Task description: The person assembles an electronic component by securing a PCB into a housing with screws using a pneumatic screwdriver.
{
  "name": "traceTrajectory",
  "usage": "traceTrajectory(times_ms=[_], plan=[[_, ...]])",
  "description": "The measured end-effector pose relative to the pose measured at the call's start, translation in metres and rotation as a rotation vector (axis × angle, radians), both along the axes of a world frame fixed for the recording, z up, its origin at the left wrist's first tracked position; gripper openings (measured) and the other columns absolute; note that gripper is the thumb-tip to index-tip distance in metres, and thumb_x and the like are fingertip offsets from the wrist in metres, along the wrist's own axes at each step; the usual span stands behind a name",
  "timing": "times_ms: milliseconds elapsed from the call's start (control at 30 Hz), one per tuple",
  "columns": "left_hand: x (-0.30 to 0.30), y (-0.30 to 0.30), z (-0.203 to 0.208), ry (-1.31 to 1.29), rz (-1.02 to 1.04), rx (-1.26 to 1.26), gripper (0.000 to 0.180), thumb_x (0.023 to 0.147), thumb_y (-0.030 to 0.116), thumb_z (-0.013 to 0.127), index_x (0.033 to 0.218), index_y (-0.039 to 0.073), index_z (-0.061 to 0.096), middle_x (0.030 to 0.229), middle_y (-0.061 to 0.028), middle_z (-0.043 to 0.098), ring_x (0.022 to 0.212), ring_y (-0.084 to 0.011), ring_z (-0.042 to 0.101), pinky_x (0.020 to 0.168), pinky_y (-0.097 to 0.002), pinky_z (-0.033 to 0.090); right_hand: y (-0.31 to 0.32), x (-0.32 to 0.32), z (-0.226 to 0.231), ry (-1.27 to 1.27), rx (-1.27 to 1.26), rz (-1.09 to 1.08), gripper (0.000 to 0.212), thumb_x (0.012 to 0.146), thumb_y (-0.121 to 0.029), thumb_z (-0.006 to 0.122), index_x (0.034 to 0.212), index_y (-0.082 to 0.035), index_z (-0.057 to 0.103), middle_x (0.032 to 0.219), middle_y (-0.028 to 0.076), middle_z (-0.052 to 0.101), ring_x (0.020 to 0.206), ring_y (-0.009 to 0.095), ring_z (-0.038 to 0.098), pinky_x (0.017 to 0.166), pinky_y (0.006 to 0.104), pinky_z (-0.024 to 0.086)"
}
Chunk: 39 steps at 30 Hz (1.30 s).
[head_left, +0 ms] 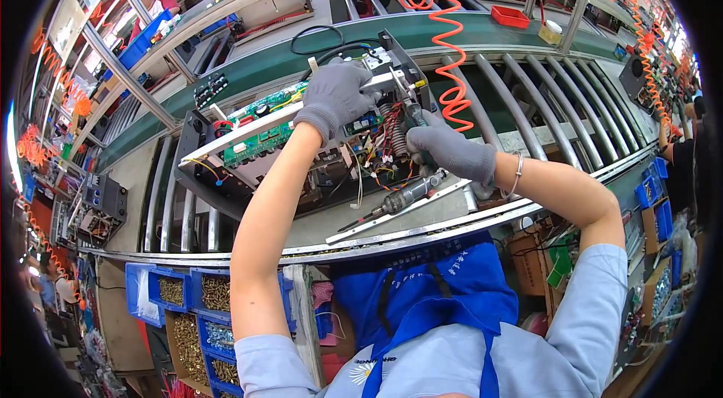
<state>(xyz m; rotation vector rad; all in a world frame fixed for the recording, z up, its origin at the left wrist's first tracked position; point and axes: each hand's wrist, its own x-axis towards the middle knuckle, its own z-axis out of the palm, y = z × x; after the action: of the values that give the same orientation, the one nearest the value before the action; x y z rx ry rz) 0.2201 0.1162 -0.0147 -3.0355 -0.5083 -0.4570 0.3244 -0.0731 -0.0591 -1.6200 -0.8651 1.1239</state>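
A black metal chassis (213,191) lies on the roller line in front of me, with green circuit boards (263,143) and bundled wires (392,131) inside. Along its top runs a pale metal bar (245,129). My left hand (339,94), in a grey glove, has its fingers curled over this bar near the chassis's far right part. In its own grey glove, my right hand (452,148) is closed around a hand tool (412,110) whose metal head points up to the bar's right end; its exact kind is unclear. Below lies a power screwdriver (407,195), beside a loose metal strip (361,230).
Steel rollers (538,108) extend to the right, and a green belt (260,59) passes behind. An orange coiled hose (449,44) hangs close to my right hand. Blue bins of screws (216,292) stand below the left front edge. A red tray (510,17) sits farther back.
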Motion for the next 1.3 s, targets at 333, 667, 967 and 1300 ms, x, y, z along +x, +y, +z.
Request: traceTrajectory(times_ms=[333,667,967,1300], plan=[[0.0,0.003,-0.002,-0.062,-0.008,-0.006,0.032,0.08,0.043,0.072,0.09,0.012,0.074,0.1,-0.0083,0.069,0.103,-0.0292,0.062,0.086,-0.0431,0.052,-0.011,0.015,0.014,-0.041,-0.049,0.1,0.037,0.083,-0.029,0.057,0.108,-0.005,0.044,0.084,0.006,0.051,0.065,0.014,0.056,0.062,0.0293,0.054],[0.001,-0.018,0.006,-0.123,0.005,0.113,0.052,0.077,0.057,0.071,0.103,0.012,0.071,0.103,-0.0129,0.068,0.104,-0.0321,0.062,0.087,-0.0427,0.051,-0.064,0.032,0.074,0.121,-0.067,0.262,0.052,0.077,-0.01,0.055,0.126,0.005,0.05,0.091,0.007,0.057,0.074,0.013,0.063,0.062,0.0265,0.053],[0.043,-0.012,0.019,0.173,-0.014,-0.727,0.074,0.085,0.074,0.05,0.1,0.004,0.069,0.086,-0.014,0.072,0.073,-0.0272,0.071,0.072,-0.041,0.055,0.075,0.078,0.083,-0.572,0.112,-0.073,0.053,0.085,-0.041,0.068,0.113,0.002,0.055,0.089,0.01,0.065,0.076,0.019,0.065,0.069,0.0324,0.052],[0.049,-0.019,0.028,0.139,0.063,-1.045,0.042,0.087,0.05,0.063,0.078,0.009,0.063,0.055,0.0008,0.049,0.044,-0.0096,0.041,0.042,-0.0282,0.029,0.139,0.093,0.055,-0.915,-0.007,-0.137,0.052,0.077,-0.024,0.069,0.116,0.008,0.058,0.112,0.031,0.065,0.107,0.041,0.065,0.091,0.0427,0.052]])
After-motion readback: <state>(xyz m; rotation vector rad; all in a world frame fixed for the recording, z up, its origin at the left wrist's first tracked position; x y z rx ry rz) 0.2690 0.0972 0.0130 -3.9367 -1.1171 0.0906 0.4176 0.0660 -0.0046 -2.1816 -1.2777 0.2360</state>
